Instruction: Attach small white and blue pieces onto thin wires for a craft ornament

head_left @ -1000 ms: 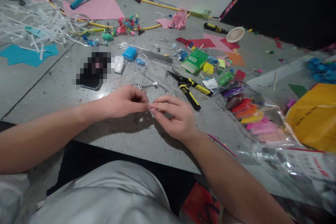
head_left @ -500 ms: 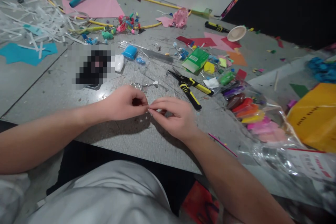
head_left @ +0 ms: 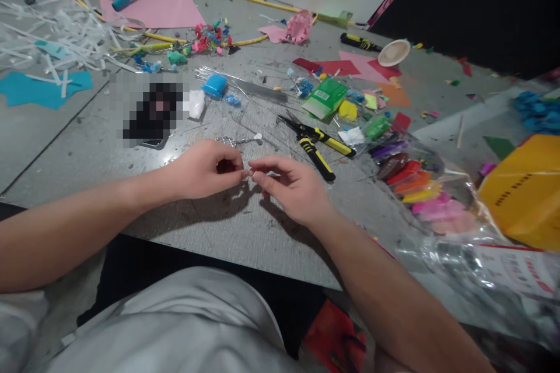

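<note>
My left hand (head_left: 207, 172) is closed, thumb and forefinger pinched together on something too small to make out. Touching or almost touching those fingertips, the thumb and fingers of my right hand (head_left: 295, 186) are bent around the same spot, a little apart. Just beyond my left hand lies a piece of twisted wire with a white blob (head_left: 258, 137) at its end. Black and yellow pliers (head_left: 312, 143) lie with handles spread, beyond my right hand. Farther back are a white packet (head_left: 196, 105), a blue clay packet (head_left: 214, 86) and a bundle of thin wires (head_left: 258, 91).
A blurred-out phone (head_left: 153, 113) lies at left, near white paper strips (head_left: 65, 35). On the right are a green packet (head_left: 325, 98), bags of coloured clay (head_left: 415, 180), a yellow packet (head_left: 525, 192) and a clear bottle (head_left: 459, 262). A yellow cable (head_left: 262, 0) runs along the back.
My right hand's fingers have spread slightly and its forefinger has lifted away from the pinch. My left hand keeps its pinch, almost unmoved.
</note>
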Motion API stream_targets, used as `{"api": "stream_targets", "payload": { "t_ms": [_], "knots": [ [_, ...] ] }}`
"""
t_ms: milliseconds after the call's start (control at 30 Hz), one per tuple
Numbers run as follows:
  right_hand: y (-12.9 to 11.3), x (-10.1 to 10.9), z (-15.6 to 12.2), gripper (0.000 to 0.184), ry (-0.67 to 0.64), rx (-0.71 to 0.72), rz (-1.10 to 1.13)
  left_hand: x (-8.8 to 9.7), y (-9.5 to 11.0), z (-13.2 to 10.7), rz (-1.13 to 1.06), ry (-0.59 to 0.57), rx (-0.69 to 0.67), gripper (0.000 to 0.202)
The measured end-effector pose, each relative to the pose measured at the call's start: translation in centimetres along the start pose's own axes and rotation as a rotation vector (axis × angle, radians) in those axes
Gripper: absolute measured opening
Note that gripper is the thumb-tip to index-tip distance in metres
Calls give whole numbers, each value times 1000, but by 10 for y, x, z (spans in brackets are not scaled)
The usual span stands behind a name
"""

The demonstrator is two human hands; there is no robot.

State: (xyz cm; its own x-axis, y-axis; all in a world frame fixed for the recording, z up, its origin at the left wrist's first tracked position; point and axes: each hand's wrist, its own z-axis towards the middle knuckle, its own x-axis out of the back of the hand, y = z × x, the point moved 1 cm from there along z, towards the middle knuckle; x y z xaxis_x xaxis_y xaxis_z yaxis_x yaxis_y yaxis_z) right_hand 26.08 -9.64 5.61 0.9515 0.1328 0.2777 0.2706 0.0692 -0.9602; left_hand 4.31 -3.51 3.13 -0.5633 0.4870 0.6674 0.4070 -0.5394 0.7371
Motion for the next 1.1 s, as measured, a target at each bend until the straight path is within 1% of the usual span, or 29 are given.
{"api": "stream_targets", "payload": {
  "t_ms": [100, 167, 233, 333, 433, 533, 633, 700, 800, 867, 933, 1100],
  "knots": [
    [-3, 4, 1, 16, 63, 20, 2, 0, -6, 1, 109, 18, -44, 17],
    [-5, 7, 1, 12, 116, 44, -9, -1, -9, 1, 188, -10, -86, 14],
    [-7, 8, 0, 9, 137, 65, -26, -3, -11, 1, 239, -58, -99, 14],
    [-10, 9, -2, 9, 117, 128, -94, -6, -12, 1, 288, -107, -90, 13],
    [-13, 9, -2, 8, 56, 251, -173, -9, -14, 2, 313, -121, -101, 11],
    [-14, 10, -2, 7, 11, 329, -163, -9, -14, 4, 275, -122, -107, 14],
    [-13, 11, -1, 8, 29, 329, -135, -3, -11, 6, 167, -108, -65, 13],
    [-12, 13, -1, 7, 66, 332, -131, 2, -8, 6, 38, -83, 1, 15],
    [-13, 14, -2, 6, 117, 345, -121, 8, -4, 5, -258, -64, 101, 24],
    [-14, 14, -4, 6, 141, 348, -118, 9, -2, 5, -455, -56, 126, 29],
    [-16, 14, -6, 7, 158, 357, -129, 8, 0, 4, -592, -38, 129, 34],
    [-23, 10, -13, 7, 147, 461, -221, 4, 5, 0, -743, -5, 145, 40]
  ]
}}
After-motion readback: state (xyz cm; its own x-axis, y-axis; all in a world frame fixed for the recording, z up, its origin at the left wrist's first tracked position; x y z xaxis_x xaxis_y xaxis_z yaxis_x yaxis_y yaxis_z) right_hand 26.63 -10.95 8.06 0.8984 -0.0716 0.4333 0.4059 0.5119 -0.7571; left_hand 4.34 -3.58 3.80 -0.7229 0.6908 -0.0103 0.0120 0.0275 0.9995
